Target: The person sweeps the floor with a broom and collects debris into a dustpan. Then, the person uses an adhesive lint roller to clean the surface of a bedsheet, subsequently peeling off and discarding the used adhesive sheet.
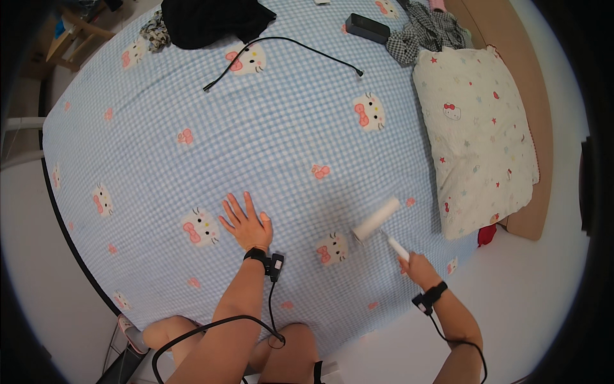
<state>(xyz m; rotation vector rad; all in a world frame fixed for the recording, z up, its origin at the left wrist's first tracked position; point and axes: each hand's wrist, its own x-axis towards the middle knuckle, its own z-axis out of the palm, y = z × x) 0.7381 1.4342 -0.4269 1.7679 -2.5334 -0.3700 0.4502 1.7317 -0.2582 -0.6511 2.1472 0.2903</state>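
Observation:
My right hand is closed around the white handle of a lint roller, whose white cylinder lies on or just over the blue-and-white checked bed cover. To the left, my left hand rests palm down on the cover with its fingers spread and nothing in it. Cat faces with pink bows and pink cherries decorate the cover; one such face is just left of the roller. Both wrists carry black straps with small cabled devices.
A printed pillow lies against the wooden headboard. Farther off are a black cable, a dark oblong case, checked cloth and black fabric. A loose cable crosses above my left forearm; my knees touch the bed's near edge.

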